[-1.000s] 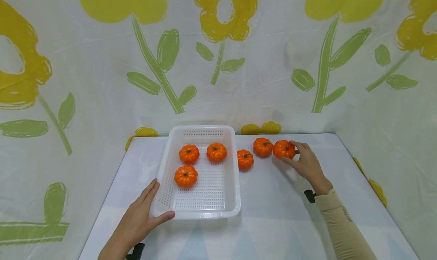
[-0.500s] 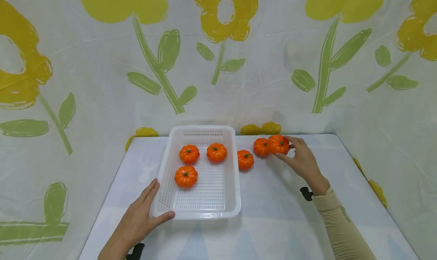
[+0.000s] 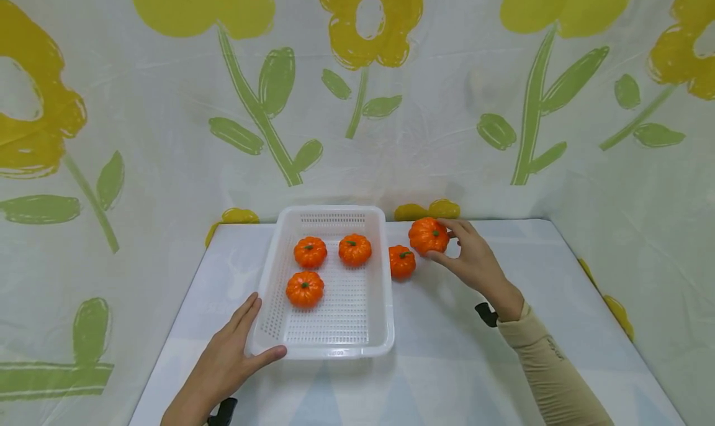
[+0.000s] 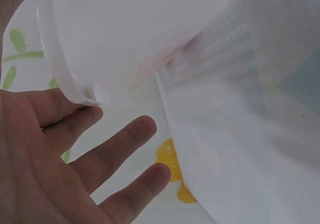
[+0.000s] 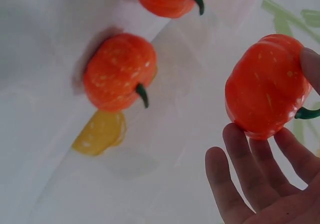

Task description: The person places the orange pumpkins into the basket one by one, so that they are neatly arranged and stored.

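Observation:
My right hand (image 3: pixel 472 255) holds a small orange toy pumpkin (image 3: pixel 427 236) between thumb and fingertips. The right wrist view shows this held pumpkin (image 5: pixel 267 86) raised off the table, its green stem toward the palm. Another pumpkin (image 5: pixel 120 71) sits on the table, hidden behind the held one in the head view. One more pumpkin (image 3: pixel 402 262) lies against the right side of a white plastic basket (image 3: pixel 389 314). My left hand (image 3: pixel 226 354) rests on the basket's near left corner, fingers along its left side and thumb on the front rim.
Inside the basket lie three pumpkins, one at back left (image 3: pixel 310 252), one at back right (image 3: pixel 354 250) and one nearer the front (image 3: pixel 304 289). The white table (image 3: pixel 447 358) ends at a flower-printed cloth (image 3: pixel 436 134) behind and at both sides.
My right hand has lifted its pumpkin from the right end of the row and moved it left, over the neighbouring pumpkin. The left hand and the basket stay put.

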Tool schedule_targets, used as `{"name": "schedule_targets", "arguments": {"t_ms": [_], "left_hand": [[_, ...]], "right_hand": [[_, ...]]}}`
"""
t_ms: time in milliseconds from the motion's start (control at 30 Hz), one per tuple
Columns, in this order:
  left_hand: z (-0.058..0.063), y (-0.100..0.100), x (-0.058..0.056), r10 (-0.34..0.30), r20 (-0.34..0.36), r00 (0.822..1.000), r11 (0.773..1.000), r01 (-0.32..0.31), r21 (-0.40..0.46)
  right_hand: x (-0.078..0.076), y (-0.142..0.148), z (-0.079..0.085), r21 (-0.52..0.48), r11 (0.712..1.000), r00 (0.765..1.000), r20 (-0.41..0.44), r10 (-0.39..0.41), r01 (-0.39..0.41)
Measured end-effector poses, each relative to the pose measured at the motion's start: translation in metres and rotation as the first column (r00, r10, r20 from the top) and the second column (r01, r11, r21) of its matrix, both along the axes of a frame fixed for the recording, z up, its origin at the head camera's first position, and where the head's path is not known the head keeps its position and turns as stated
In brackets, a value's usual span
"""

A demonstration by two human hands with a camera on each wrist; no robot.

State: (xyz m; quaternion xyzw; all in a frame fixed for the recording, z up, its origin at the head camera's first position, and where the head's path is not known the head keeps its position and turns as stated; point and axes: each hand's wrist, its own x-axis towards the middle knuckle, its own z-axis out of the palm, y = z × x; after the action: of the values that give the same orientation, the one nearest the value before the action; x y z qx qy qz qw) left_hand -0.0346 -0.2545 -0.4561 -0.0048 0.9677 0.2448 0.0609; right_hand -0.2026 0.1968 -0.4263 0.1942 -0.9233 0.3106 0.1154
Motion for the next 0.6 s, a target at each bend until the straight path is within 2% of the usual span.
{"name": "schedule_targets", "arguments": {"t_ms": [433,600], "left_hand": [[0.002,-0.001,0.002,-0.005,-0.013,1.0,1.0,0.005,0.011],[0.002,0.0,0.0,-0.001,0.009,1.0,1.0,0.001,0.012]], "right_hand": [[-0.001,-0.028,0.008,-0.032,0.992,0.991,0.049,0.121,-0.119],[-0.002,-0.04,0.009,-0.041,0.985,0.984,0.052,0.168,-0.166]]}}
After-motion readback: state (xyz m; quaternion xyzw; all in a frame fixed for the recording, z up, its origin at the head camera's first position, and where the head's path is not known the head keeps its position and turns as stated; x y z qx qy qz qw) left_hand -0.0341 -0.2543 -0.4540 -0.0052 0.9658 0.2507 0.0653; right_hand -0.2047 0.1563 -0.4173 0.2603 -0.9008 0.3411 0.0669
